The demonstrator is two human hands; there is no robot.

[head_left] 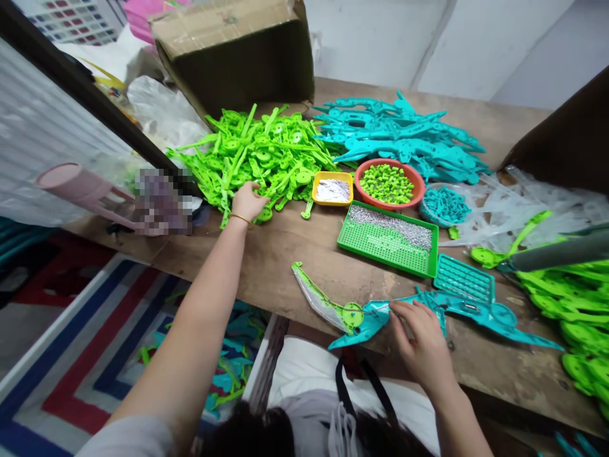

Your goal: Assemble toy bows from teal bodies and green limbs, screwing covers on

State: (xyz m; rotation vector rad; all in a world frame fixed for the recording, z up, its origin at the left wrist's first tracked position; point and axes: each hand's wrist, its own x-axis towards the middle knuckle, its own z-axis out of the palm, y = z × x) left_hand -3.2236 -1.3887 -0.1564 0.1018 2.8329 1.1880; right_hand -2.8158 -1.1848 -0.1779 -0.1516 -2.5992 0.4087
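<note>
At the front edge of the table lies a long teal plastic frame with pointed ends. A green arm with a round disc joins its left end, with a clear plastic piece alongside. My right hand is closed on the middle of the frame, its fingers bent over the top edge, covering part of it. A thin greyish strip shows just left of those fingers. My left hand reaches to the near edge of a heap of green plastic arms. Its fingers are curled, and what they hold is hidden.
Teal frames are heaped at the back. Mid-table are a yellow tray of pale strips, an orange bowl of green bits, a teal-filled bowl and a green tray of metal pins. A cardboard box stands behind.
</note>
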